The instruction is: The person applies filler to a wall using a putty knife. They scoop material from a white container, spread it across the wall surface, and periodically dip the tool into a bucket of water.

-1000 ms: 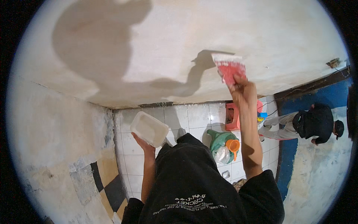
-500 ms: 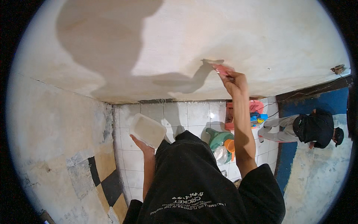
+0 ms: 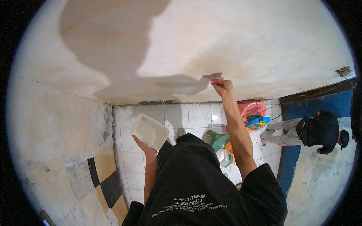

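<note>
My left hand grips the near left edge of a white rectangular tub, held out over the floor with its open top facing up. A pale layer seems to line its inside; how much it holds I cannot tell. In my right hand, closed around its reddish-pink handle, is a putty knife. Its wide blade rests flat against the pale, patchy wall, low down. My arm's shadow falls on the wall left of the blade.
White tiles cover the floor. By my right side are a green stool with an orange dipper and a clear bag, a pink basin, and a blue fan-like device. Another person stands at the right wall.
My right hand has drawn the putty knife down the wall and slightly left. The tub in my left hand has barely shifted. More of the pink basin shows now.
</note>
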The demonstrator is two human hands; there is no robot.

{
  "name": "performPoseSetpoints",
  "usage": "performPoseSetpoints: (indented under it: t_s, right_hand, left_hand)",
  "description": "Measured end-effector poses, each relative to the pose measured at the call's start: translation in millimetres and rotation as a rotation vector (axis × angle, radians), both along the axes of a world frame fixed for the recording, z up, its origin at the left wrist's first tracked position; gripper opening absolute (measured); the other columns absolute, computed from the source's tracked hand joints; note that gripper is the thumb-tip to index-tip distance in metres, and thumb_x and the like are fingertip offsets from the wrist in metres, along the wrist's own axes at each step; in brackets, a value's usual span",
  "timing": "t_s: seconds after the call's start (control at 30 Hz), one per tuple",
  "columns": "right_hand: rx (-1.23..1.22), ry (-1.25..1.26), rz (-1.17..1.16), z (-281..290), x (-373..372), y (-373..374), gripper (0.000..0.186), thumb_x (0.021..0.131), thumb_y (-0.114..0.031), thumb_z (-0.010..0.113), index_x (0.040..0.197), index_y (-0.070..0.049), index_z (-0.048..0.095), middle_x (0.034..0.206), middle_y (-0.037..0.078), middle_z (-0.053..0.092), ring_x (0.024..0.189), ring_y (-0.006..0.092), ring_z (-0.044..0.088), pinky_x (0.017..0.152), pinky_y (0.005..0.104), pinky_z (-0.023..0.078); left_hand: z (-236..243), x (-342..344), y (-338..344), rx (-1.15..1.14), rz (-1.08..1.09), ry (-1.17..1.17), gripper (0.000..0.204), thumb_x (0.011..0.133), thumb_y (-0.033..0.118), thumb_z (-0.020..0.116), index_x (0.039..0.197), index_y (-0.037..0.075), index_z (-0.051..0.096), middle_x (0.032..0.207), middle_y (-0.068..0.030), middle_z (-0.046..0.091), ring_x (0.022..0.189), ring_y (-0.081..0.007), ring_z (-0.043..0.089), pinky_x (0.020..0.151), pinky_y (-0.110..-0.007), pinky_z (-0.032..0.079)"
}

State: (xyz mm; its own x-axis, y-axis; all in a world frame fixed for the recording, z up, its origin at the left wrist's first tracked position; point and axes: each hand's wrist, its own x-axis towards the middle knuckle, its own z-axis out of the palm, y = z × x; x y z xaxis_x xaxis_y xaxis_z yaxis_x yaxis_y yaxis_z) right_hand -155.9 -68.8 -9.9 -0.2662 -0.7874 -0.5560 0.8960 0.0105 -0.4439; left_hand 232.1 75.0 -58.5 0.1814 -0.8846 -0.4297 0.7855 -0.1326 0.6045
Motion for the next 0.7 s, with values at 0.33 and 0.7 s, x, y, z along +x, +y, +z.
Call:
performPoseSetpoints:
  t_s: [0.33,0.7]
  right_hand:
    - [-0.151,-0.027,-0.109,132,22,85,0.031,0.081,0.012,0.036,0.112,0.014,0.037,0.114,0.028,0.045,0.111,0.0440,0.046,0.096,0.0573,0.040]
    - [-0.134,0.126,0.173,-81,-57,-21,0.038,0.080,0.014,0.029,0.117,0.021,0.032,0.120,0.033,0.041,0.113,0.0468,0.042,0.100,0.0507,0.038]
  left_hand:
    - [-5,-15,8,-0.022,0.003,-0.040,0.070,0.089,0.062,0.027,0.138,0.011,0.028,0.137,-0.0102,0.035,0.124,-0.0297,0.037,0.100,-0.044,0.036]
    - [-13,-29,20,-0.022,0.023,-0.007,0.071,0.089,0.062,0.031,0.137,0.009,0.029,0.137,-0.0105,0.036,0.124,-0.0289,0.036,0.102,-0.042,0.034]
